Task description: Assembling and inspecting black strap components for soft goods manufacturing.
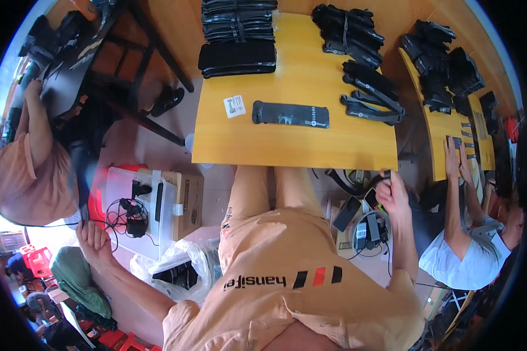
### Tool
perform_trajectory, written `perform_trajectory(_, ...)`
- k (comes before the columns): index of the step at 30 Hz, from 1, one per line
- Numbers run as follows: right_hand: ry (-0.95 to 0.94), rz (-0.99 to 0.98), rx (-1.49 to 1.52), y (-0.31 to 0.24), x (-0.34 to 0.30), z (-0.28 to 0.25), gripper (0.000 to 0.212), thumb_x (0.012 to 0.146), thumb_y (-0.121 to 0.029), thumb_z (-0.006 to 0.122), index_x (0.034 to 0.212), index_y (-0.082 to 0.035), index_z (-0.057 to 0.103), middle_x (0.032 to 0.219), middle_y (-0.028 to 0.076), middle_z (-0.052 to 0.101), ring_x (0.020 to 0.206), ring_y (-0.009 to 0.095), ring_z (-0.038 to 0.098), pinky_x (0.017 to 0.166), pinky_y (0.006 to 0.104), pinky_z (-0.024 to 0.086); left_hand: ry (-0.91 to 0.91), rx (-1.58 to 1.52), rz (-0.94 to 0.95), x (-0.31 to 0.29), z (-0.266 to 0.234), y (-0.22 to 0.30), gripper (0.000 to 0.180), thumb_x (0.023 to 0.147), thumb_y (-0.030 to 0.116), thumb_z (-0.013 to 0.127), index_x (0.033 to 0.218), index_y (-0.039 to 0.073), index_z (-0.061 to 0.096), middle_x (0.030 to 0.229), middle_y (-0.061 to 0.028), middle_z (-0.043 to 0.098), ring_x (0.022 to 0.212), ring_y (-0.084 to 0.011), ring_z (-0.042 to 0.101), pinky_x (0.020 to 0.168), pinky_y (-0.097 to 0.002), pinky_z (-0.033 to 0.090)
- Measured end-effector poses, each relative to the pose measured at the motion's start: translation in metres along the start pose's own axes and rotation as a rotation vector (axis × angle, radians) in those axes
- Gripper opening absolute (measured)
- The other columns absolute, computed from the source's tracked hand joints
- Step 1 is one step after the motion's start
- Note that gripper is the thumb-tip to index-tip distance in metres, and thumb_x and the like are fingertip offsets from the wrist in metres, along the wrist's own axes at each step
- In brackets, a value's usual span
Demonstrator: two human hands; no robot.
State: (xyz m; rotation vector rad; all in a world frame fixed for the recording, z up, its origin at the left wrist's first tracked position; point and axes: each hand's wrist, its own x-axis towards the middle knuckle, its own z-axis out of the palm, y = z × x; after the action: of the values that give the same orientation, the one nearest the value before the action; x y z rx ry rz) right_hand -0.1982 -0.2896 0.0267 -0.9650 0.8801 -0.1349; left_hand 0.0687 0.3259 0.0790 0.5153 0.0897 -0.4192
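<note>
Out to the left, clear of the table, my left hand (95,243) is closed in a fist. A dark, blurred strap (84,206) rises from its fingers. Just off the table's near right corner, my right hand (394,194) is closed around the end of a black strap (350,186), which sags below the table edge. On the yellow table (298,146) a flat dark grey band (291,114) with white marks lies crosswise. Left of it is a white printed label (235,106). A looped dark strap (373,109) rests at the right side.
Stacks of folded black bands (238,58) and a tied bundle (348,36) stand at the table's back. A clear bin (158,205) with cables, a carton (188,205) and a plastic bag (202,263) are at left. People sit on both sides; one's hands (455,158) work at another table.
</note>
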Motion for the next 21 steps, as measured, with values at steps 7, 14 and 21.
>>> perform_trajectory(7,-0.363,0.099,-0.527,-0.007,-0.002,0.054,0.017,0.077,-0.008,0.043,0.065,-0.001,0.053,0.045,0.002,0.044,0.033,0.007,0.039,0.036,0.0234,0.041,0.118,0.547,-0.047,0.051,0.049,-0.147,0.023,0.093,0.026,0.047,0.077,0.01,0.044,0.061,0.0057,0.031,0.049,-0.0032,0.028,0.039,-0.0174,0.023)
perform_trajectory(14,-0.551,-0.341,-1.372,-0.01,-0.007,0.071,0.013,0.074,-0.004,0.05,0.073,0.005,0.059,0.056,0.013,0.059,0.049,0.018,0.062,0.05,0.0268,0.047,0.18,0.689,-0.018,0.086,0.064,-0.269,0.023,0.094,0.027,0.046,0.081,0.008,0.049,0.058,0.0048,0.036,0.048,-0.0048,0.033,0.041,-0.0193,0.025)
perform_trajectory(21,-0.231,-0.222,-1.32,-0.015,-0.011,0.076,0.026,0.075,0.001,0.047,0.092,0.003,0.066,0.063,0.016,0.062,0.058,0.02,0.065,0.059,0.0286,0.052,0.201,0.627,-0.121,0.092,0.051,-0.336,0.03,0.096,0.031,0.042,0.078,0.009,0.053,0.055,0.0032,0.042,0.044,-0.0064,0.037,0.041,-0.0199,0.032)
